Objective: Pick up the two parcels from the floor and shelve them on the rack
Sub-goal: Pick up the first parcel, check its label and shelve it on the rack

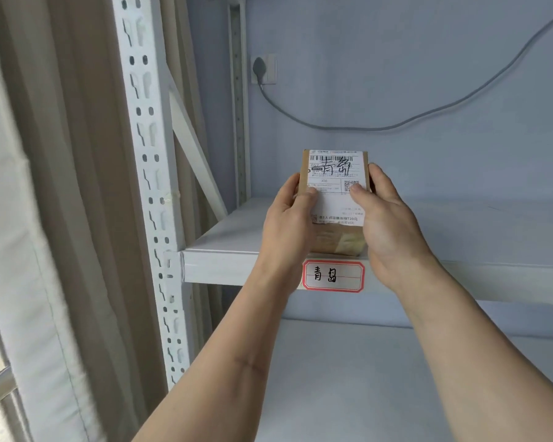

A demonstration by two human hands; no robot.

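Small brown cardboard parcel with a white printed shipping label (pixel 334 199) is on the upper white metal shelf board of the rack (pixel 230 237), at the shelf's front edge, directly above the red-bordered handwritten tag (pixel 333 276) stuck to the shelf lip. Parcel's label faces up and toward the viewer, probably so the marker writing on it stays readable and can be matched with the tag below; that looks like why this slot is chosen. Whether the base is fully resting on the shelf or just touching down, cannot tell; near end appears flush with the lip.

Left hand (pixel 288 218) clamps the parcel's left side, thumb laid over the label's lower left edge, fingers wrapped round the side and hidden. Right hand (pixel 387 218) mirrors it on the right side, thumb pressed on the label near the QR code, fingers curled behind the right edge. Both hands are closed on the parcel, not spread. Two-sided grip likely keeps the box square while it goes in.

Both forearms reach up and forward from below the tag, wrists slightly bent back, palms facing each other.

Only one parcel in view; the second is not visible. Lower white shelf board (pixel 396 378) sits beneath the tag. Above and behind the parcel, a grey cable (pixel 380 127) sags from a wall socket (pixel 264 70). White slotted upright post (pixel 147 173) stands left of the parcel, beige curtain (pixel 87 186) further left.

Judged step: setting down the parcel, release not yet done.
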